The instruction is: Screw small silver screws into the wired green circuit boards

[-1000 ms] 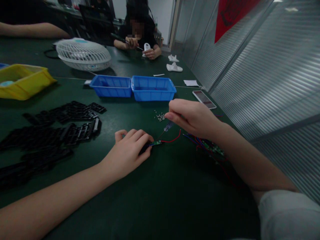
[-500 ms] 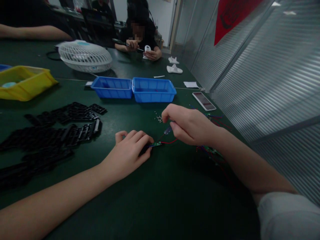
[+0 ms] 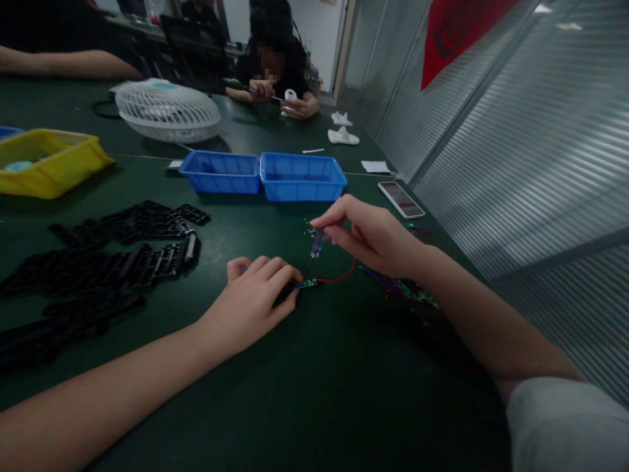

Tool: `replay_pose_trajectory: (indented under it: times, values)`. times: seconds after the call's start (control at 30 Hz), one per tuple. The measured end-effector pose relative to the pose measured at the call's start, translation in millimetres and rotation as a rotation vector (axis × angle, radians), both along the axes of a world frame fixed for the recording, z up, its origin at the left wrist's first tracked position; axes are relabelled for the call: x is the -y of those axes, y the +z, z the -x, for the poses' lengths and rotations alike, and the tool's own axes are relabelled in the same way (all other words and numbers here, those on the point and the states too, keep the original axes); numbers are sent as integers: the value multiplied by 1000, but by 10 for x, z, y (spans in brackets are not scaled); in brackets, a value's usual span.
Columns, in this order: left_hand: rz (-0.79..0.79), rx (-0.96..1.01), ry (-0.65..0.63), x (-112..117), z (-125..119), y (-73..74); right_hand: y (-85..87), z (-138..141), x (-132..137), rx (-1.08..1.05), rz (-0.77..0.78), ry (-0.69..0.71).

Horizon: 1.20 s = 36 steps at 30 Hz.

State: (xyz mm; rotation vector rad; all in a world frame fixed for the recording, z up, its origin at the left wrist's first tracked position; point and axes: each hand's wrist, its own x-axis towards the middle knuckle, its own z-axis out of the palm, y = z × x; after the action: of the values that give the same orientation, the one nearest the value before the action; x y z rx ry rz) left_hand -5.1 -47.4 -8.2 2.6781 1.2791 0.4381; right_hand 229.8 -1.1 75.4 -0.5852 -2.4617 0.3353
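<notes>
Near the middle of the table, my left hand is closed on a small green circuit board, whose right end shows past the fingertips. Whatever else lies under those fingers is hidden. A red wire curves from the board to the right. My right hand pinches the top of a screwdriver with a clear purplish handle. The screwdriver stands nearly upright, its thin shaft pointing down at the board. Small loose screws lie just behind the handle.
Black plastic parts are heaped at left. Two blue bins stand behind my hands, with a yellow bin and a white fan cover farther left. More wired boards lie under my right forearm, a phone beyond. A co-worker sits opposite.
My right hand has risen slightly, and the screwdriver has swung from a slant to nearly upright, its handle now closer to the board. My left hand has stayed in place.
</notes>
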Motion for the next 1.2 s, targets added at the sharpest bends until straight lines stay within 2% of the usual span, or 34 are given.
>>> replay_pose_trajectory:
  times: [0.2,0.5,0.63,0.73,0.83,0.97,1.2]
  values:
    - [-1,3,-3,-7,5,-6,112,-55,-24,43,-1,-53]
    - [-11,14,3,-11,9,-21,125,-58,-18,227,-107,-193]
    - [-9,10,0,-7,6,-6,124,-24,41,346,-150,-324]
    - [-12,4,3,-3,0,8,126,-1,93,448,-117,-384]
    - [-13,4,4,-1,-4,12,129,4,119,461,-89,-327]
    - [-11,3,-1,2,-7,6,113,-2,109,347,-24,-173]
    - [-1,-6,5,0,-12,10,65,-16,43,165,19,-146]
